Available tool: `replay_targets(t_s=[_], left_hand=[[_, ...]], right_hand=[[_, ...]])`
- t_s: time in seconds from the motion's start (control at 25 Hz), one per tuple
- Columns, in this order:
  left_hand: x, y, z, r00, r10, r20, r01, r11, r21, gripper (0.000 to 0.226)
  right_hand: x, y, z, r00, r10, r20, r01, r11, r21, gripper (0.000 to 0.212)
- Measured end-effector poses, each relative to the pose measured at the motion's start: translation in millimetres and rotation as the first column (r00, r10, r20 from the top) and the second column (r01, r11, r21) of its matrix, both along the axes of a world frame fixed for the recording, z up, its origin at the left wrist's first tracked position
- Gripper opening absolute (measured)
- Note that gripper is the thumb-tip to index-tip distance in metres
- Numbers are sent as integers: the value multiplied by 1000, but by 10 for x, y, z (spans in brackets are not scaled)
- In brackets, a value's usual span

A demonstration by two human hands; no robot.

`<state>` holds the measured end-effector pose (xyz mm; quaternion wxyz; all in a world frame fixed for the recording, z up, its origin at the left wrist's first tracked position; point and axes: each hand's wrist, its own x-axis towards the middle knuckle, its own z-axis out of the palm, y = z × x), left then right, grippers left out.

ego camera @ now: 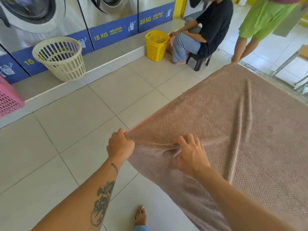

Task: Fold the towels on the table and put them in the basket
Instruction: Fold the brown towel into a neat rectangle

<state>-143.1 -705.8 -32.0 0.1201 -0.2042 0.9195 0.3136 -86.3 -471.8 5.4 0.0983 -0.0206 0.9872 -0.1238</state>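
The left hand (pixel 120 145) has its grip clenched on the near corner of the brown towel (pixel 241 122). The right hand (pixel 191 155) pinches the same edge just beside it. The towel is held spread above the floor (pixel 75 130), reaching toward 2 o'clock. A cream basket (pixel 60 61) stands at 10 o'clock, well apart

A: What colour is the towel (pixel 233 130)?
B: Dusty pink-brown, with tiny squares all over.
A: And the yellow basket (pixel 156 47)?
B: Yellow all over. Left of it is a cream basket (pixel 60 62). Far left of it is a pink basket (pixel 8 100).
A: And behind it?
B: A blue strip (pixel 113 33) with yellow letters. The floor (pixel 75 122) under it has pale tiles with thin grey lines.
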Motion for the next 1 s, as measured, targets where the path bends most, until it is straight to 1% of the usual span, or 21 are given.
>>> replay_targets(t_s=[0.04, 0.12, 0.28, 0.44, 0.52, 0.64, 0.76, 0.88, 1.0], left_hand=[[32, 0, -47, 999, -10, 41, 11, 1000, -24, 27], [88, 46, -72, 997, -28, 75, 27, 1000, 15, 36], [263, 297, 25, 993, -118, 20, 114, 986, 124, 32], [582, 750, 112, 972, -224, -65, 233, 948, 218, 25], [838, 1030, 141, 959, -266, -93, 281, 926, 252, 24], [1345, 1524, 178, 948, -290, -131, 317, 905, 283, 23], [1926, 2059, 167, 946, -288, -151, 320, 906, 277, 22], [2687, 2669, 157, 947, -298, -117, 319, 908, 273, 23], [3427, 3191, 185, 941, -336, -47, 334, 892, 303, 23]], right_hand=[[32, -4, -19, 1000, 11, -23, -11, 999, 35, 58], [103, 6, -42, 999, 20, -35, -17, 996, 84, 55], [347, 133, -32, 1000, -4, 20, 3, 997, 80, 63], [801, 502, 59, 991, -6, 132, -5, 996, 86, 62], [1081, 770, 98, 987, -1, 162, -9, 998, 61, 61], [1567, 1271, 103, 987, 24, 157, -28, 999, 24, 61], [2047, 1844, 33, 985, 57, 163, -54, 998, -19, 63], [2599, 2460, 25, 982, 72, 175, -59, 995, -77, 64], [3134, 3016, 4, 980, 102, 170, -88, 992, -86, 51]])
